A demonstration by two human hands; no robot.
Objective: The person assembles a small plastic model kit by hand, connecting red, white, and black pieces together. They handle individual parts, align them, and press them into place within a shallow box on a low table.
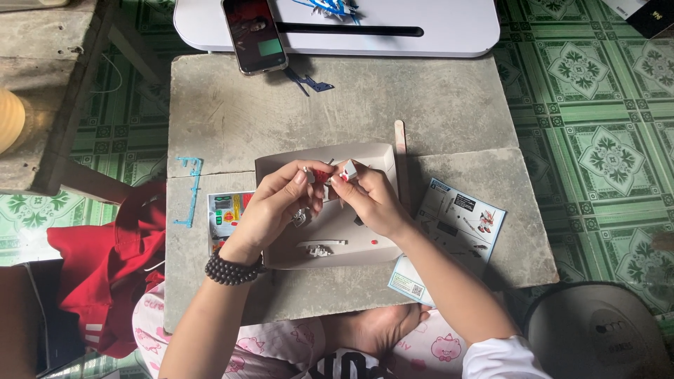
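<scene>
Left grip: the left hand [277, 203] pinches a small red part [321, 175] between thumb and fingertips, above the tray.
Right grip: the right hand [368, 200] pinches a small white part [347, 169], touching the red part.
Parts: both are held together over the tray's far half; finer detail is too small to tell.
Tray: a beige cardboard tray [365, 154] lies on the grey stone tabletop [351, 98], under both hands; small white pieces [319, 247] lie in its near half.
Leaflet: an instruction sheet [456, 217] lies right of the tray.
Stick: a thin wooden stick [400, 137] lies along the tray's right edge.
Sprue: a blue sprue [191, 189] lies left of the tray.
Phone: a phone [254, 35] lies beyond the tray, at the tabletop's far edge.
</scene>
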